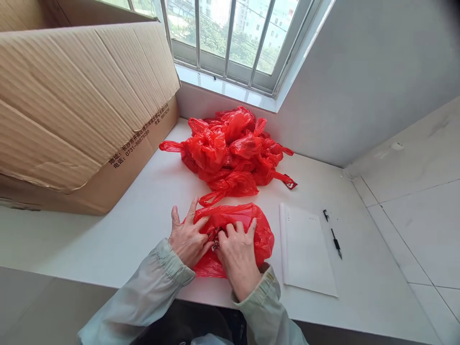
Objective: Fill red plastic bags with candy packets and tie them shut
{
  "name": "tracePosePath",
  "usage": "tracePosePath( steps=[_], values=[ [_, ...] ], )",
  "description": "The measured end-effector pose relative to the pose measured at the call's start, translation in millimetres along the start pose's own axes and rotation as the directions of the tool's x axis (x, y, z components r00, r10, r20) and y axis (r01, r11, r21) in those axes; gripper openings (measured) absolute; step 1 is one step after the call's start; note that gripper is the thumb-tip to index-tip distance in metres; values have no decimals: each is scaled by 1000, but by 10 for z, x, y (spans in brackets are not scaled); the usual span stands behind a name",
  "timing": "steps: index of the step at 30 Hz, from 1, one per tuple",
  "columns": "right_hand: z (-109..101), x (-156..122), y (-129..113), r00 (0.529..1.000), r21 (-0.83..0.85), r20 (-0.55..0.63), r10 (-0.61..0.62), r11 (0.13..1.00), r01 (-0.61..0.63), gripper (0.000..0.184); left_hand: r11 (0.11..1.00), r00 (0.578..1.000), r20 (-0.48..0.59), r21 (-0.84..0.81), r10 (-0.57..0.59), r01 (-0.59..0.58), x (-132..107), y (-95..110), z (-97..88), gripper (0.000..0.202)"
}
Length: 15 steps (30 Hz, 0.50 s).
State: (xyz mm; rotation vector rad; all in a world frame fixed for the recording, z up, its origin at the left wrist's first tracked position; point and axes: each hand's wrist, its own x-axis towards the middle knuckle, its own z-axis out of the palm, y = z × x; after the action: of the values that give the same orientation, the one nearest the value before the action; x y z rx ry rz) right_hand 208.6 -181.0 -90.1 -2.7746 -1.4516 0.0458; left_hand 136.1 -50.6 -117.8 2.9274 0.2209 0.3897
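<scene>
A red plastic bag [264, 235] lies spread near the front edge of the white table, under both my hands. My left hand [189, 239] is on its left side; the thumb and index finger close on the film while the outer fingers stick up, spread. My right hand [237, 249] has its fingers curled into the middle of the bag, with the thumb mostly hidden. Between the two hands shows a small dark item with white printing [215, 242], partly covered by fingers and film. Just behind lies a heap of knotted red plastic bags [233, 148].
A large open cardboard box [82, 105] stands at the left. Right of my hands lie a white paper pad [307, 251], a black pen [336, 243] and its cap [326, 215]. A dark red packet [290, 181] pokes from the heap. Behind is a barred window [230, 38].
</scene>
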Motion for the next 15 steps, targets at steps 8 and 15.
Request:
tracePosePath(
  steps=[8, 15],
  values=[
    [-21, -295, 219, 998, 105, 60, 20, 994, -26, 29, 996, 985, 148, 18, -90, 88, -74, 11, -136, 62],
    [-164, -423, 352, 985, 160, 174, -25, 987, -3, 20, 995, 982, 163, -13, -91, 95, 1, 113, -57, 76]
  ],
)
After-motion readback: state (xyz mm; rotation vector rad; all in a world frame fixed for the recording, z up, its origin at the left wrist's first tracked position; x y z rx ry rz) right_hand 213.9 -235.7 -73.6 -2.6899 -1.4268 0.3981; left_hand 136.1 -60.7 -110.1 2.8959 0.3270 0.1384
